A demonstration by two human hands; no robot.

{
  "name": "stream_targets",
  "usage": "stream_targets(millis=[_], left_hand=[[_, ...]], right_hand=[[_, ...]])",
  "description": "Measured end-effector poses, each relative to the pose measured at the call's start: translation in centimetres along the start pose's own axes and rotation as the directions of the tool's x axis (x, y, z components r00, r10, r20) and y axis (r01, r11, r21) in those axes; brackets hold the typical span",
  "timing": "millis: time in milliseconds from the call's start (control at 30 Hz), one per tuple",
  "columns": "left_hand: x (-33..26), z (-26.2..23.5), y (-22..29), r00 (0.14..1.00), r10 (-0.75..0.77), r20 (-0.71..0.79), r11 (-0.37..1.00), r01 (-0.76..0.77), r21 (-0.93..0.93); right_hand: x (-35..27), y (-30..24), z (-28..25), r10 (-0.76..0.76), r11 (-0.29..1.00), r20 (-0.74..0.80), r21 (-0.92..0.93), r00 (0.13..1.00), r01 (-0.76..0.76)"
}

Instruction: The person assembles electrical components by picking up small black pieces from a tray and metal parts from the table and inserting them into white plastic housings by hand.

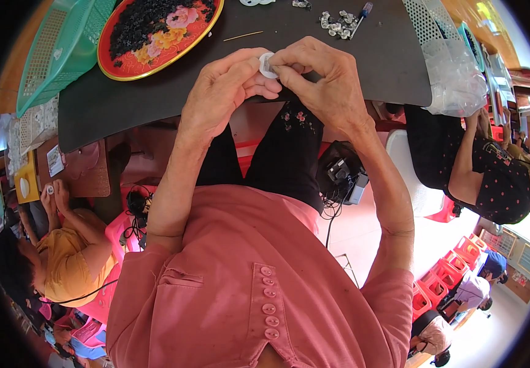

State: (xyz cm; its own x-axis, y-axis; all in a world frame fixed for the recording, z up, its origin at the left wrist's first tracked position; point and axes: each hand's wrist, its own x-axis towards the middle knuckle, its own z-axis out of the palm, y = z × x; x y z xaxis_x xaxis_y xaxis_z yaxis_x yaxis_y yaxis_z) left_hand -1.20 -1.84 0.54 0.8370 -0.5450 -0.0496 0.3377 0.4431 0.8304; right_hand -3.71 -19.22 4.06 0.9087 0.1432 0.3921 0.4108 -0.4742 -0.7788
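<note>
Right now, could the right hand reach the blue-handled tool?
Probably yes: the blue-handled tool lies just beyond the right hand, nothing visible between, though that hand is busy at a white round piece.

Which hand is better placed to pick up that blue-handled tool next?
Probably the right hand: the blue-handled tool lies beyond it, on its side, and the left hand is farther away. Both hands are busy at the small white disc, though.
</note>
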Motion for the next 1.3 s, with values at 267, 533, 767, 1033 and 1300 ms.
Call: stream_targets(millis=[267, 533, 767, 1033, 1300], left_hand=[[0.0, -0.1, 0.0, 1.0, 0.005, -0.004, 1.0, -0.005, 0.017], [0.1, -0.6, 0.1, 0.998, 0.004, 0.065, 0.998, 0.0, -0.062], [0.1, -0.5, 0.2, 0.999, 0.005, 0.048, 0.996, -0.001, -0.09], [-0.2, 0.4, -0.1, 0.999, 0.041, -0.035, 0.999, -0.041, -0.018], [0.0, -0.6, -0.1, 0.997, 0.044, 0.06, 0.997, -0.04, -0.068]], right_hand=[[-0.2, 0.3, 0.3, -0.009, 1.0, -0.02, -0.015, 1.0, 0.009], [-0.2, 0.1, 0.4, -0.066, 0.994, -0.01, -0.084, 0.998, 0.065], [0.1, 0.9, 0.4, -0.369, 0.869, -0.015, -0.361, 0.929, 0.34], [-0.2, 1.1, 0.5, -0.495, 0.761, 0.003, -0.48, 0.869, 0.435], [-0.3, 0.8, 0.4, -0.114, 0.992, -0.054, -0.052, 0.992, 0.111]])
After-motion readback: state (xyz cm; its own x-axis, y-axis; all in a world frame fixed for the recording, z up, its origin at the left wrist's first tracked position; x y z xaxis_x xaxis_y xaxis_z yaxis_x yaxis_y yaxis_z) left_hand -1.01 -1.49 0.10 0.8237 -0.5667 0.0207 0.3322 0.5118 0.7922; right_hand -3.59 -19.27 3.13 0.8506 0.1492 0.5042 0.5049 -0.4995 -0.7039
